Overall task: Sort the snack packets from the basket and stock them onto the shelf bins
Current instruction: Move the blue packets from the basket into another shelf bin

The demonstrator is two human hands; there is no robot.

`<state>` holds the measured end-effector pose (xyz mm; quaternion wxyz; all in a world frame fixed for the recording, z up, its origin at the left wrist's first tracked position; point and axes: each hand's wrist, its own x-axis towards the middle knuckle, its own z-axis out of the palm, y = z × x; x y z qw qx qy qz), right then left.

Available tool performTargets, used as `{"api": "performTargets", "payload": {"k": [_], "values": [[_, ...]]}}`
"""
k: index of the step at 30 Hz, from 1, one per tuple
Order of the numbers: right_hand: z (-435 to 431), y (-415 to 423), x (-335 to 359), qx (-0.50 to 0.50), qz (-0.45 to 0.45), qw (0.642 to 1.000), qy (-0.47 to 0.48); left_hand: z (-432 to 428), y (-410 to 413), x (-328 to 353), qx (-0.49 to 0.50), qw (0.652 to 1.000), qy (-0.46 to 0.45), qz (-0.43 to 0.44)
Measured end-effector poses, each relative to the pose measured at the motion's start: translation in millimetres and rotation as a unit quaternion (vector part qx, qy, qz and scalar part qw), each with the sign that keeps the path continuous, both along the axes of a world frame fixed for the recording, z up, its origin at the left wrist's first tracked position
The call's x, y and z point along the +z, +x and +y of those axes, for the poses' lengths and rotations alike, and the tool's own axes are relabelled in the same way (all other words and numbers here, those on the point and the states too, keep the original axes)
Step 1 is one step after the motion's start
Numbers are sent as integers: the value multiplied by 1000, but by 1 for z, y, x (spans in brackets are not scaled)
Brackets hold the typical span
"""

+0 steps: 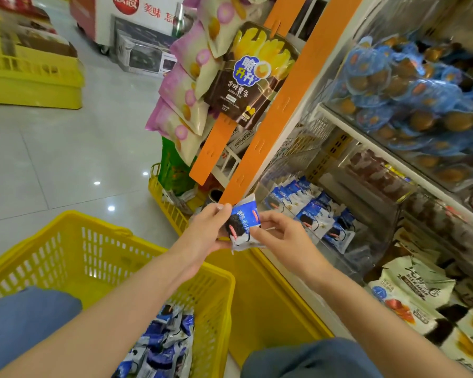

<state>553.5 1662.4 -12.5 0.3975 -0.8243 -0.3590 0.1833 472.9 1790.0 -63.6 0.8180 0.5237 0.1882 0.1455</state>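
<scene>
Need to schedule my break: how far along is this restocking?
Done: several blue packets lie in the clear shelf bin. In hand: the left hand and right hand hold one packet. Left: a pile of packets in the yellow basket.

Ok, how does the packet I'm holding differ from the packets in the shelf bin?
The held packet is single, pinched between the left hand and right hand, in the air outside the bin. The bin packets are many, lying loose and overlapping inside the clear bin, untouched. Both show the same blue-and-white wrapper with a dark sandwich biscuit.
</scene>
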Motion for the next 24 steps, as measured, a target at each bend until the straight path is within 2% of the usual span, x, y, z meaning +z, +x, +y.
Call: {"api": "performTargets", "payload": {"k": [4, 8, 11, 14, 16, 19, 22, 24], "values": [[-6, 8, 6, 11, 16, 999, 34, -3, 8, 0, 29, 994, 83, -57], [-5, 15, 12, 5, -18, 998, 53, -2, 24, 8, 36, 981, 177, -74], [-15, 31, 26, -3, -40, 998, 39, 2, 43, 19, 45, 954, 291, -64], [-36, 60, 43, -73, -79, 994, 24, 5, 64, 31, 58, 921, 376, -83], [-55, 86, 51, -152, -159, 975, -31, 4, 80, 36, 52, 897, 427, -103], [-78, 127, 57, -223, -286, 910, -202, 2, 103, 30, 4, 833, 542, -108], [-87, 155, 50, -214, -278, 854, -384, 1, 116, 9, -39, 763, 639, -89], [-86, 167, 42, -193, -265, 831, -448, 0, 120, -2, -30, 736, 669, -101]]}}
